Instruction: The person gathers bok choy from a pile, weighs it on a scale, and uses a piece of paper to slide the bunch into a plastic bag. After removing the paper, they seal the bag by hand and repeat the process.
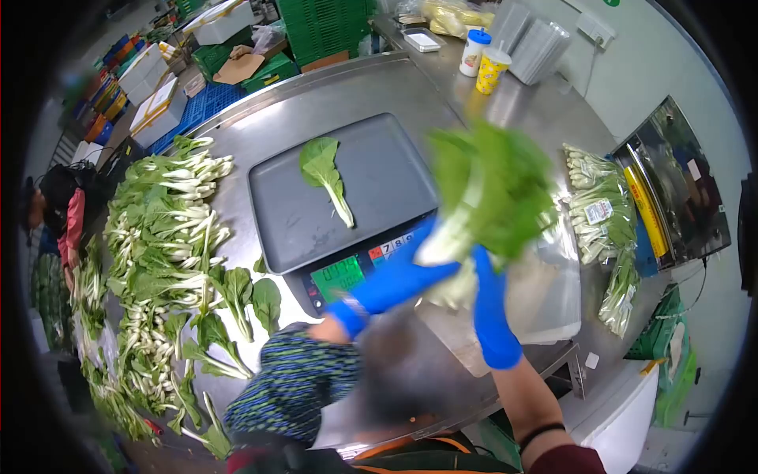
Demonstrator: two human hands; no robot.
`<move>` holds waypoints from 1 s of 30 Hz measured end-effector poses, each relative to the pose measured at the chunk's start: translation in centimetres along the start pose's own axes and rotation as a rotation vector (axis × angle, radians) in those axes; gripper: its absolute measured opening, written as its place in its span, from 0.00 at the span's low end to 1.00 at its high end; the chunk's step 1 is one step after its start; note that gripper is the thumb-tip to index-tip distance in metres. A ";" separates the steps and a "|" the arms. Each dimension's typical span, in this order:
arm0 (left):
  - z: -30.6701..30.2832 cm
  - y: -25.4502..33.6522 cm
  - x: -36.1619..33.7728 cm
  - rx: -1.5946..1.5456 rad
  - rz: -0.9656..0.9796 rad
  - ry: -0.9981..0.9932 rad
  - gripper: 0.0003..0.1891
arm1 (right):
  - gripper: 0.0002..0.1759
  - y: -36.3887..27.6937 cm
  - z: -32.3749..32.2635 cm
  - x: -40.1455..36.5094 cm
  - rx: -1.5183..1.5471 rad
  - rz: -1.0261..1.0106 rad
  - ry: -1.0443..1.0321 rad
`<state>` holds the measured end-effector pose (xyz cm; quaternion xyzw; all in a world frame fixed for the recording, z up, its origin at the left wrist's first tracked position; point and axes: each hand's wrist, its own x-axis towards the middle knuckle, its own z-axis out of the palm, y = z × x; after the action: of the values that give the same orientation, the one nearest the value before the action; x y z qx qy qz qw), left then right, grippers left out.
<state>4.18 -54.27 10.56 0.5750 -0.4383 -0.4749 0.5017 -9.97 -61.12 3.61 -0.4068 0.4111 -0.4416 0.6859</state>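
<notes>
Both my hands wear blue gloves. My left hand (399, 276) and my right hand (493, 312) close around the white stems of a bunch of bok choy (493, 186), its green leaves pointing up and blurred by motion. The bunch is above the right side of a digital scale, whose green display (338, 278) shows left of my left hand. One loose bok choy leaf (325, 175) lies on the scale's grey tray (276, 229). Beneath my right hand is a stack of clear plastic bags (545, 304).
A big heap of bok choy (162, 229) covers the left of the steel table. At right lie bagged greens (602, 213) beside a wrapping machine (671, 186). Two cups (491, 69) stand at the back. A co-worker (67, 209) is at far left.
</notes>
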 end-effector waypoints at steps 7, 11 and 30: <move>10.9 -13.0 4.6 0.522 0.040 0.081 0.37 | 0.45 4.8 -12.2 -0.4 -0.595 -0.079 0.232; 6.4 -9.5 2.9 0.681 0.395 0.404 0.34 | 0.43 4.1 -18.6 -2.0 -0.688 0.043 0.176; 1.0 -5.1 5.7 1.293 0.265 0.757 0.28 | 0.14 0.6 -13.5 -2.8 -1.265 -0.156 -0.198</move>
<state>4.31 -59.46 4.86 0.8208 -0.4925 0.1706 0.2338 -23.06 -60.94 -0.79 -0.8001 0.4960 -0.1227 0.3143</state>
